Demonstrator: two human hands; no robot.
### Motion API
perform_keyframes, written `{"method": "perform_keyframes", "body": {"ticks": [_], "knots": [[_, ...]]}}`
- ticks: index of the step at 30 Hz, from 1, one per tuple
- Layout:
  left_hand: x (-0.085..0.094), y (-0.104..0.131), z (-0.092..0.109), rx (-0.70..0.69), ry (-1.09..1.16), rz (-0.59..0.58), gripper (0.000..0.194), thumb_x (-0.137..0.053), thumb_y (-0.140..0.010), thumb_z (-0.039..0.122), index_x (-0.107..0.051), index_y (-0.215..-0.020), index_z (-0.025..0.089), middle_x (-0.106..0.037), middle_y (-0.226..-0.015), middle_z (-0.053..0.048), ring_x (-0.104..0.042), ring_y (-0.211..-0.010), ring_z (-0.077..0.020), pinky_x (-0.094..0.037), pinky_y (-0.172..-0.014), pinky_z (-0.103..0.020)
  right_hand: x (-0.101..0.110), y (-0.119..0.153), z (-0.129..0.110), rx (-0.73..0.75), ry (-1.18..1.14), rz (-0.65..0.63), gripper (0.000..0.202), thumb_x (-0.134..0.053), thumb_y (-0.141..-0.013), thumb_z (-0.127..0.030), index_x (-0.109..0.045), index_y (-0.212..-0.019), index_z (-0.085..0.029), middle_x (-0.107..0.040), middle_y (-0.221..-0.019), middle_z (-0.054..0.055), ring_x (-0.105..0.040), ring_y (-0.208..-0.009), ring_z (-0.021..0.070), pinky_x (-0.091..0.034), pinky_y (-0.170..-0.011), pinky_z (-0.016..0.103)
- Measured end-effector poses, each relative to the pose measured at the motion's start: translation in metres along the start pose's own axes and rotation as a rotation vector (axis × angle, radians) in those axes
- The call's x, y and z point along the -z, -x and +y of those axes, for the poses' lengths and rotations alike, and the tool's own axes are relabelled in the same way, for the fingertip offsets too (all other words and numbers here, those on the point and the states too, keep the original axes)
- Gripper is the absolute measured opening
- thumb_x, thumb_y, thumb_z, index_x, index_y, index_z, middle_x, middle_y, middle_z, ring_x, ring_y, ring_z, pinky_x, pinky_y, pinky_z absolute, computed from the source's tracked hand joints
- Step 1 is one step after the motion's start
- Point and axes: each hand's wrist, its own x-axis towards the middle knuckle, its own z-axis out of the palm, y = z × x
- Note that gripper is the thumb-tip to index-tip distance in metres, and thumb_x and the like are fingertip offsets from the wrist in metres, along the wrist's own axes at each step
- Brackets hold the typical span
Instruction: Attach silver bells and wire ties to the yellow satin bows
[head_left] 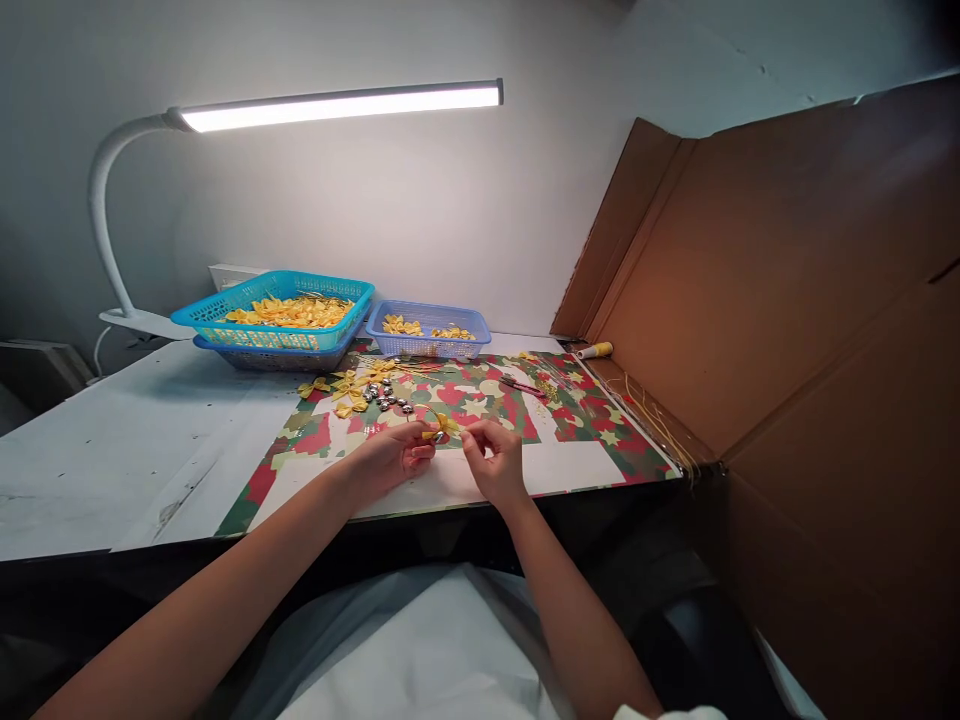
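While a tall brown cardboard panel (810, 260) stands at the right, a white tabletop (90, 470) carries a red, green and cream patterned sheet (634, 445). Toward the back sit a turquoise openwork plastic basket (330, 279) and a smaller periwinkle plastic basket (427, 347), both holding yellow fabric bows (289, 313). Over the sheet's near part, the left hand (397, 460) has thumb and finger pinched on a shiny yellow ribbon piece (448, 425); the right hand (499, 465) has its fingertips clamped on the other end. That piece lies between the hands, near some small round silver beads (384, 405). Good handling likely means a firm left pinch and a gentle, even right pull, lest the thin ribbon crease.
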Motion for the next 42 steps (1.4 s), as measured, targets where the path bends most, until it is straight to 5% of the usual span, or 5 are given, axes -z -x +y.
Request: {"method": "perform_keyframes", "body": {"ticks": [16, 27, 42], "knots": [[0.0, 0.0, -0.001, -0.016, -0.043, 0.003, 0.007, -0.07, -0.07, 0.009, -0.064, -0.069, 0.012, -0.059, -0.065, 0.0, -0.039, -0.042, -0.0027, -0.036, -0.041, -0.014, 0.001, 0.002, 0.002, 0.031, 0.046, -0.009, 0.02, -0.052, -0.081, -0.024, -0.056, -0.062, -0.021, -0.051, -0.054, -0.003, -0.043, -0.049, 0.0107, -0.038, -0.049, 0.024], [-0.001, -0.001, -0.001, -0.103, -0.113, 0.028, 0.012, -0.075, -0.061, 0.008, -0.063, -0.062, 0.011, -0.051, -0.059, 0.004, -0.038, -0.044, -0.0022, -0.027, -0.038, -0.014, 0.001, 0.004, 0.008, 0.045, 0.079, 0.017, 0.017, -0.056, -0.086, -0.022, -0.073, -0.084, -0.019, -0.073, -0.074, 0.004, -0.062, -0.06, 0.0151, -0.052, -0.06, 0.028], [0.002, -0.004, -0.002, -0.132, -0.167, 0.037, 0.015, -0.078, -0.058, 0.013, -0.064, -0.059, 0.011, -0.05, -0.058, 0.004, -0.036, -0.045, -0.0033, -0.027, -0.041, -0.015, 0.003, 0.004, 0.005, 0.161, 0.151, 0.002, 0.016, -0.051, -0.086, -0.015, -0.066, -0.08, -0.019, -0.063, -0.068, 0.002, -0.052, -0.06, 0.0143, -0.045, -0.058, 0.027]]}}
